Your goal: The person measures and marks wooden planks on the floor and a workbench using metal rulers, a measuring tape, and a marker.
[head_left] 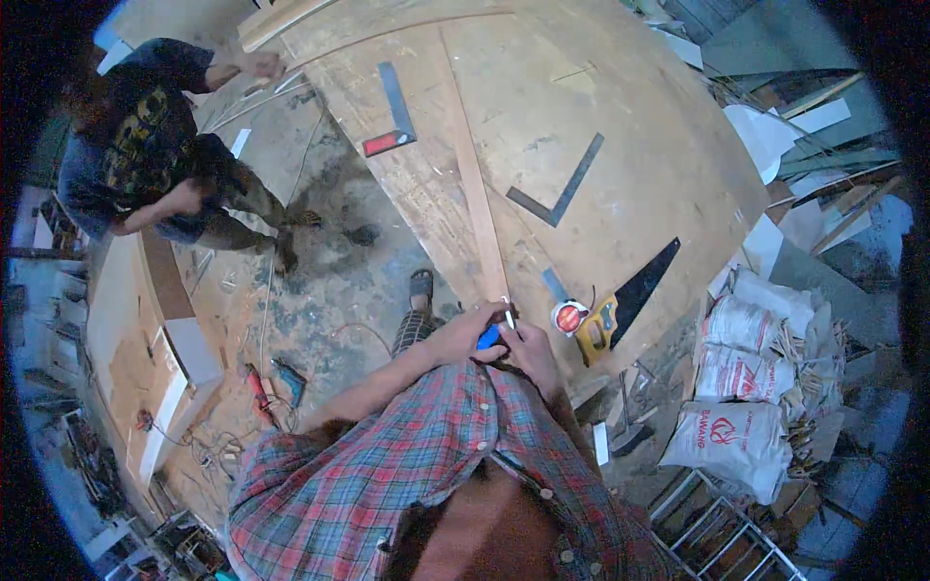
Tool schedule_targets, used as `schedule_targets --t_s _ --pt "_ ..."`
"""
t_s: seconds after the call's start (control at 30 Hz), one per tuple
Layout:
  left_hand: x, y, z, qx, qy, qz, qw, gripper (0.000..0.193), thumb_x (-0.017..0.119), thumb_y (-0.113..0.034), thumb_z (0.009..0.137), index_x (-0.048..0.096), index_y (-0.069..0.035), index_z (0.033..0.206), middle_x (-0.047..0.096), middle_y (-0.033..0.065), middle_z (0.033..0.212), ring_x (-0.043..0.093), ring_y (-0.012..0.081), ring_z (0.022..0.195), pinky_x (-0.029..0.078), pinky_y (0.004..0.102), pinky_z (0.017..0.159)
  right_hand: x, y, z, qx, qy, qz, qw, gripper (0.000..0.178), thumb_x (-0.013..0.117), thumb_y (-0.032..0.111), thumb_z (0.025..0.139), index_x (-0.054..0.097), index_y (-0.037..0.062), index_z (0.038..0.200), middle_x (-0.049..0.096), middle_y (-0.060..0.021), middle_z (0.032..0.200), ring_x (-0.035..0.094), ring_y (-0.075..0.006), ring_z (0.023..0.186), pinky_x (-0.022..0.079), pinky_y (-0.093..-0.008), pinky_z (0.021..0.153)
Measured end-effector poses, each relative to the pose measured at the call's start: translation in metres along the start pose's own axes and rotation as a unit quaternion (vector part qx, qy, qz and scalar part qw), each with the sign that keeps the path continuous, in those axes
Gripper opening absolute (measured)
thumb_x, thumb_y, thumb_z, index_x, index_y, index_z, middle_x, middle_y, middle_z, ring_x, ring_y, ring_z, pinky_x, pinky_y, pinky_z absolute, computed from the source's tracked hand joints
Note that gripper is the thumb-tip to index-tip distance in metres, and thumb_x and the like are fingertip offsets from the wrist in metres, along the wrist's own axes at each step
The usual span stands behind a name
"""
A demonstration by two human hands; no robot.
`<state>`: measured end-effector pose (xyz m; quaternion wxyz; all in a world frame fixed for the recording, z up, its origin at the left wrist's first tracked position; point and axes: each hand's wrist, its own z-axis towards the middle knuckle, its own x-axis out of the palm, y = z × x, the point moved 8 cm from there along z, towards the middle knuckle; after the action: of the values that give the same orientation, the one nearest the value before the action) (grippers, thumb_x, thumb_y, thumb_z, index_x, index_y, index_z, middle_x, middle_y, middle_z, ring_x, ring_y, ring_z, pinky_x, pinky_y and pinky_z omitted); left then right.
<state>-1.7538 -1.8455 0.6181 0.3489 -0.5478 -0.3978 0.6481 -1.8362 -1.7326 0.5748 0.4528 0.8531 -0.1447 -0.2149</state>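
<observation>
At the near end of a long thin wooden strip [467,160], my two hands are close together in front of my shirt. My left hand [465,335] has its fingers curled at the strip's end; what they grip is partly hidden. My right hand [530,354] is closed around a slim white pen-like stick [509,316], which points up toward the strip. Between both palms shows a small blue object [489,337], mostly covered by fingers. Just right of my hands lie a round white-and-red tape measure [569,318] and a handsaw [603,327] with a yellow handle.
A large wooden sheet [678,145] bears a red-handled try square [389,143] and a dark L-shaped square [554,208]. Another person [145,145] stands at left, one hand near the sheet's far edge. White sacks [731,441] and wood scraps are at right; power tools [288,380] lie at lower left.
</observation>
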Motion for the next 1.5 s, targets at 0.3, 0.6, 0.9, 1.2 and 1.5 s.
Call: schedule_targets --t_s 0.3,0.6,0.9,1.2,1.5 --pt "0.011 0.026 -0.034 -0.084 0.045 0.067 0.993 0.052 0.071 -0.024 0.075 0.060 -0.002 0.121 0.065 0.0205 0.113 0.061 0.0373 0.110 0.048 0.0444 0.096 -0.010 -0.051 0.000 -0.018 0.011 -0.004 1.000 0.031 0.073 0.033 0.089 0.066 0.0033 0.094 0.058 -0.0009 0.069 0.051 -0.0096 0.064 0.044 -0.0310 0.056" --pt "0.041 0.084 -0.061 -0.205 0.077 0.051 0.974 0.031 0.063 -0.027 0.082 0.066 -0.003 0.100 0.068 0.0214 0.092 0.065 0.0405 0.090 0.051 0.0477 0.081 -0.021 -0.057 -0.010 -0.105 -0.101 -0.112 0.983 0.028 0.074 0.030 0.085 0.067 0.0028 0.086 0.054 -0.0069 0.062 0.051 -0.0164 0.056 0.042 -0.0351 0.055" --pt "0.031 0.062 -0.021 -0.265 0.045 0.087 0.959 0.024 0.058 -0.026 0.089 0.068 -0.008 0.100 0.069 0.0227 0.093 0.067 0.0394 0.090 0.052 0.0493 0.079 -0.029 -0.050 0.000 -0.031 -0.147 -0.113 0.982 0.027 0.075 0.030 0.084 0.070 0.0043 0.089 0.063 -0.0142 0.068 0.063 -0.0249 0.061 0.047 -0.0389 0.059" --pt "0.026 0.075 -0.018 -0.297 0.035 0.107 0.948 0.021 0.058 -0.024 0.089 0.071 -0.009 0.095 0.070 0.0208 0.090 0.069 0.0387 0.085 0.054 0.0507 0.077 -0.024 -0.031 0.009 -0.119 -0.096 -0.069 0.986 0.034 0.079 0.028 0.081 0.067 0.0026 0.101 0.068 -0.0131 0.080 0.066 -0.0219 0.071 0.050 -0.0389 0.064" --pt "0.014 0.078 -0.018 -0.271 0.013 0.164 0.948 0.018 0.059 -0.021 0.088 0.072 -0.012 0.096 0.069 0.0189 0.086 0.067 0.0397 0.086 0.054 0.0494 0.079 -0.037 -0.036 0.016 -0.058 -0.151 -0.187 0.969 0.035 0.076 0.029 0.083 0.065 0.0018 0.102 0.065 -0.0191 0.080 0.066 -0.0341 0.073 0.050 -0.0440 0.066"
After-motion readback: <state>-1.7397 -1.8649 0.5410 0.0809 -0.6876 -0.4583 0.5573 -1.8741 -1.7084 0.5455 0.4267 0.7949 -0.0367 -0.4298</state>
